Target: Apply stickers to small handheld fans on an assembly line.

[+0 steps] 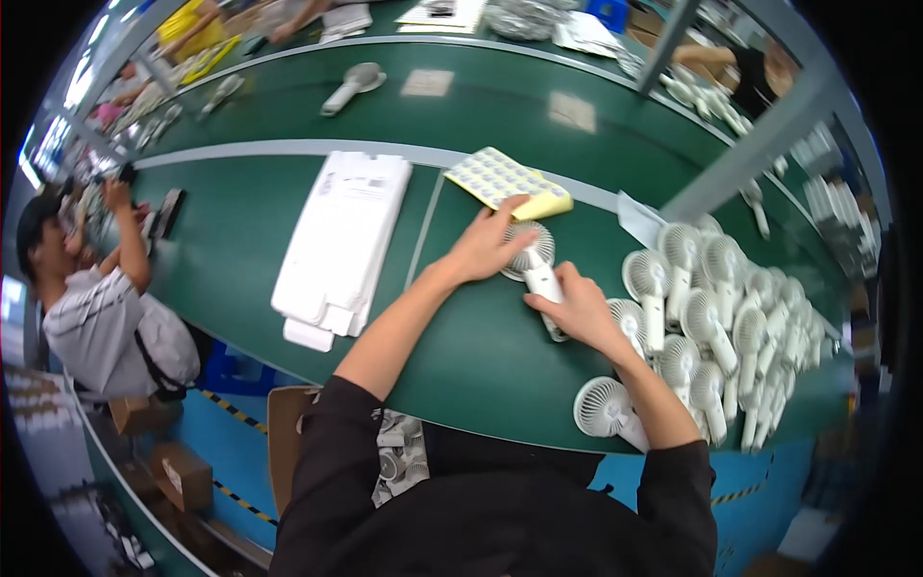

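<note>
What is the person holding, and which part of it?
A white handheld fan: the right hand grips its handle, and the left hand rests on its round head.

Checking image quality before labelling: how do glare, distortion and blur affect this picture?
Head view: fisheye bends the green table edges and leaves black corners; ceiling lights glare in pale patches on the far belt; the hands and fan are sharp; the rim is smeared.

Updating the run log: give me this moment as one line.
left hand: on fan head | right hand: grips handle | white handheld fan: lying on green table | sticker sheet: beside | fan pile: right
</note>
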